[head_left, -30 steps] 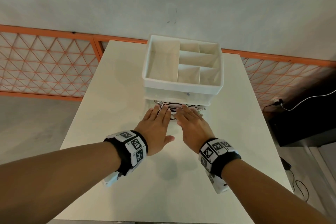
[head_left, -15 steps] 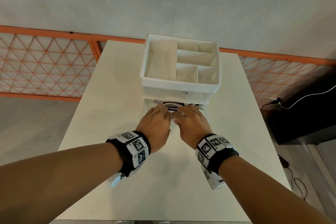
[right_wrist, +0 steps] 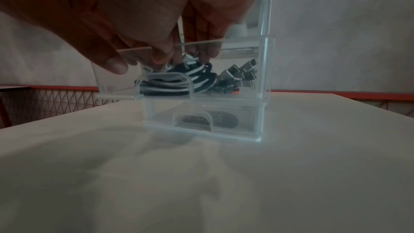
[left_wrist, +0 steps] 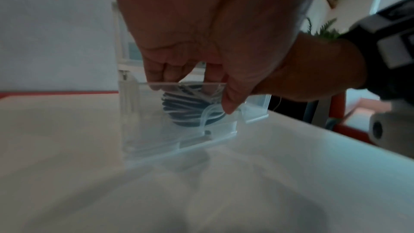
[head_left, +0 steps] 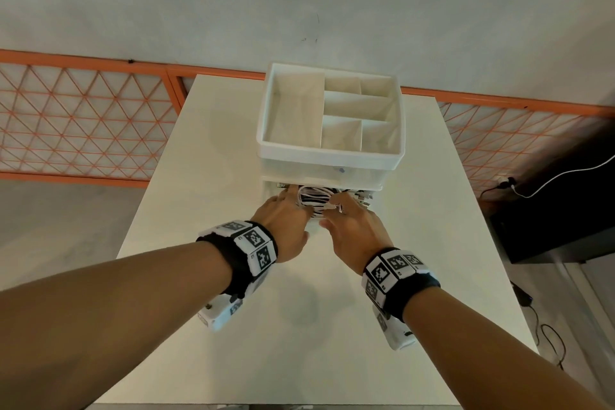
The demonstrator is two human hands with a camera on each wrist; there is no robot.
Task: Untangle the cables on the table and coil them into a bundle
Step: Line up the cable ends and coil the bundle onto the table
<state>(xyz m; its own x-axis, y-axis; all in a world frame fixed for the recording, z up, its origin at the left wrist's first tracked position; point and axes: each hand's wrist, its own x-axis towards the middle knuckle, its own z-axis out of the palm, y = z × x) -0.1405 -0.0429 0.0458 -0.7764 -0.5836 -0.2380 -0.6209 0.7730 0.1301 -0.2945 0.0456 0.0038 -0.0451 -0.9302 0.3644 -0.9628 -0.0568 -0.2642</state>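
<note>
Fingers of the left hand (head_left: pixel 286 223) curl down into the pulled-out clear drawer (right_wrist: pixel 143 84) and close around the left side of the cables (head_left: pixel 316 201); in the left wrist view the fingertips (left_wrist: pixel 156 77) drop behind the drawer's front wall, so the contact itself is partly screened. Fingers of the right hand (head_left: pixel 352 230) likewise bend into the drawer and pinch the strands at centre frame; the right wrist view shows them among the black and white loops, though the palm blocks the upper left of that frame. The cables lie bunched in this upper drawer, not on the table (head_left: pixel 299 343), with several plug ends (right_wrist: pixel 244 73) fanned toward the right wall. Below it, a second drawer (right_wrist: pixel 201 118) is closed and holds a dark round item, too dim to identify. Above, at upper centre of the head view, a white organiser tray (head_left: pixel 332 156) with five compartments sits on the drawer unit. Beyond the far table edge runs an orange lattice railing (head_left: pixel 83 130).
</note>
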